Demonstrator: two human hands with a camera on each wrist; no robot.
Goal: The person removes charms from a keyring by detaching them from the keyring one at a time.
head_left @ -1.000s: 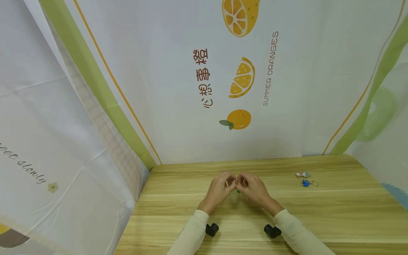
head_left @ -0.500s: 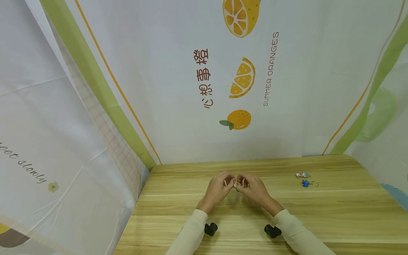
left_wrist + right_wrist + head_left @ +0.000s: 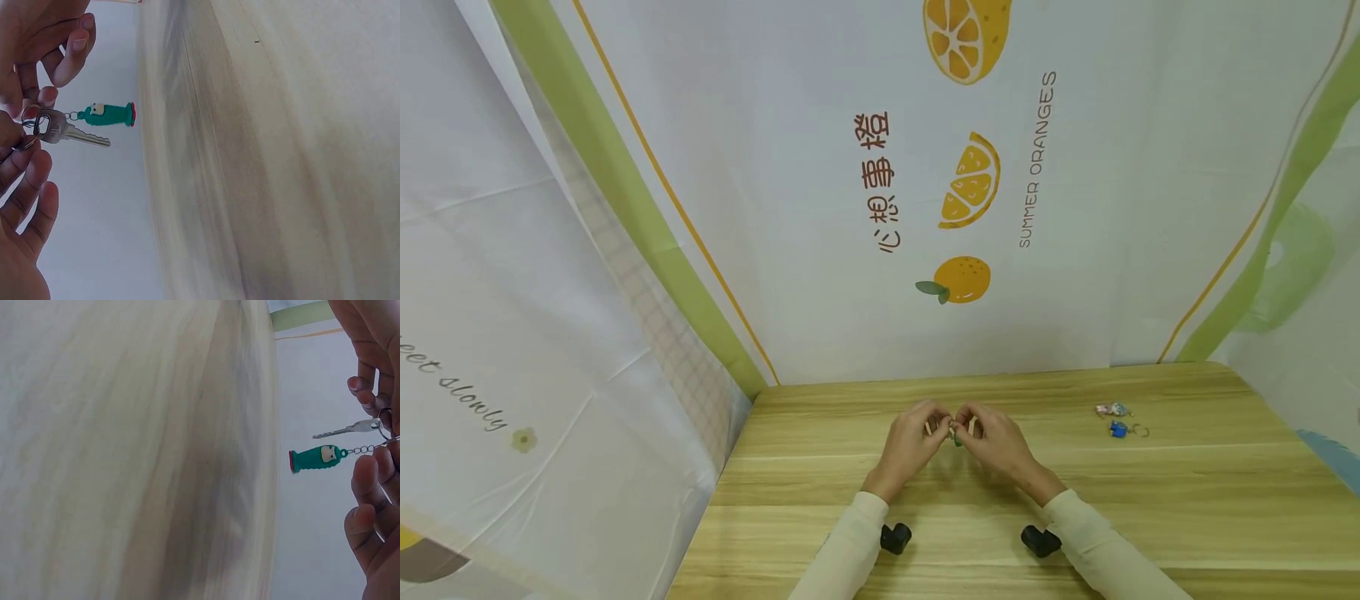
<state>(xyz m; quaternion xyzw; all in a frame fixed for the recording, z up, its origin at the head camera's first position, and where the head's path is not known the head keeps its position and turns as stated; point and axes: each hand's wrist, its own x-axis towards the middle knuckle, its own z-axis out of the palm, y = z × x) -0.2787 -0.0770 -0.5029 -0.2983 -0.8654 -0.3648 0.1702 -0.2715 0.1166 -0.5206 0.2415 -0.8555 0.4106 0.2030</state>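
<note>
Over the table, the left hand (image 3: 916, 437) and right hand (image 3: 991, 437) meet with their fingertips together. Between them they pinch a metal key ring (image 3: 26, 145), partly hidden by fingers. From it hang a silver key (image 3: 81, 134) and a green figure charm (image 3: 315, 457) with a pale face and red base. A short chain (image 3: 362, 450) links the charm to the ring. In the right wrist view the key is nearer the left hand's fingers, and the chain runs to the right hand's fingertips. Exactly which part each fingertip pinches is hidden.
On the wood-grain table (image 3: 820, 500), to the right, lie a blue keychain (image 3: 1118, 429) with a ring and a pink-and-blue figure charm (image 3: 1112, 410). Black wrist mounts (image 3: 896, 538) sit below both forearms. A white curtain (image 3: 820, 333) printed with oranges stands behind the table.
Both hands stay close together, with small finger movements. The green charm has risen slightly and shifted a little left between the fingertips. The things on the right have not moved.
</note>
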